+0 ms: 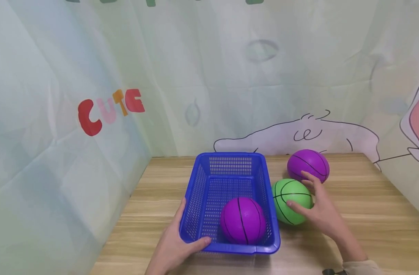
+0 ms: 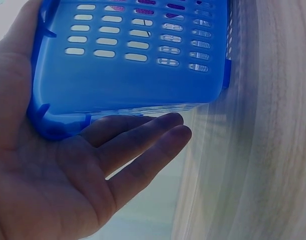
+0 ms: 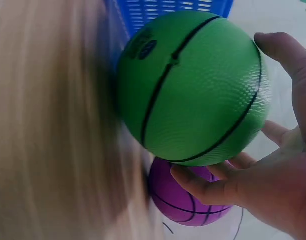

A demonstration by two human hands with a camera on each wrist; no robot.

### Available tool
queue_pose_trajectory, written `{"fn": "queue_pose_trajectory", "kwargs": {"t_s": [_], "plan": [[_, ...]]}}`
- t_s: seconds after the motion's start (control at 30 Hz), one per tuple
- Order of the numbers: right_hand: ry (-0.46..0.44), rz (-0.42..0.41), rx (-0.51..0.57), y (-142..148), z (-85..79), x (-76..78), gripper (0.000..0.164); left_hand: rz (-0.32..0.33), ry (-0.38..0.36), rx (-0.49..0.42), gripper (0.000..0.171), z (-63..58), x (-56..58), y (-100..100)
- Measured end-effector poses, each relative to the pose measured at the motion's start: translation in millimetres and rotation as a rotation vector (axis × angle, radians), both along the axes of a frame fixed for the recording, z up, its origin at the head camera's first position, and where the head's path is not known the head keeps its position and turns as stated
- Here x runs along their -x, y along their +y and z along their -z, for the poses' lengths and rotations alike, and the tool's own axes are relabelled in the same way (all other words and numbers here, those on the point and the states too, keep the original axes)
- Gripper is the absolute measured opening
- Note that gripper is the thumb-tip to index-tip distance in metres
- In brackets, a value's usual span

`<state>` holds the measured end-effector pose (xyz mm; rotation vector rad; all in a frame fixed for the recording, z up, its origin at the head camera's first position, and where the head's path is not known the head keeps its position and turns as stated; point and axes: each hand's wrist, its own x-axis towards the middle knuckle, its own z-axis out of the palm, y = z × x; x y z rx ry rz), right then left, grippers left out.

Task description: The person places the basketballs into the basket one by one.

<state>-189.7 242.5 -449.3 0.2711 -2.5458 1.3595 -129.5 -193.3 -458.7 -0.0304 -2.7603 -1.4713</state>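
Note:
A blue plastic basket [image 1: 202, 244] with perforated walls stands on the table, a purple ball [image 1: 243, 220] with black lines lying in its front right part. My left hand [image 1: 173, 238] grips the basket's front left corner, thumb over the front rim and fingers along the left side. Against the right wall outside sits a green ball [image 1: 288, 200] with black basketball lines. My right hand [image 1: 321, 210] holds it from the right, fingers and thumb spread round it; the right wrist view shows the green ball [image 3: 193, 95] between thumb and fingers.
Behind the green ball, another purple ball [image 1: 308, 166] rests on the wood-grain table [image 1: 364, 198] near the back edge. A printed cloth [image 1: 182, 95] with a cartoon figure and coloured letters hangs behind and at the sides of the table.

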Motion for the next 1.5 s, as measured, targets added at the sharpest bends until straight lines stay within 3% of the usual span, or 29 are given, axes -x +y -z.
{"fn": "queue_pose_trajectory", "kwargs": {"t_s": [0.4, 0.7, 0.97, 1.17, 1.5], "plan": [[-0.035, -0.002, -0.077, -9, 14.1, 6.2, 0.114, -0.009, -0.007, -0.008, 0.140, -1.0, -0.6, 0], [-0.063, -0.033, 0.010, -13, 16.7, 10.8, 0.115, -0.013, -0.001, 0.000, 0.139, -2.0, -3.5, -4], [-0.119, 0.037, 0.075, -14, 17.2, 6.6, 0.111, 0.002, 0.011, 0.002, 0.139, -3.1, -2.3, -3], [-0.103, 0.089, 0.090, -8, -0.9, 4.1, 0.114, 0.018, 0.014, -0.013, 0.140, -1.1, -1.2, 0], [0.044, 0.099, 0.121, -17, -50.3, 12.3, 0.113, 0.014, 0.022, -0.012, 0.141, 0.4, -0.9, 0]]}}
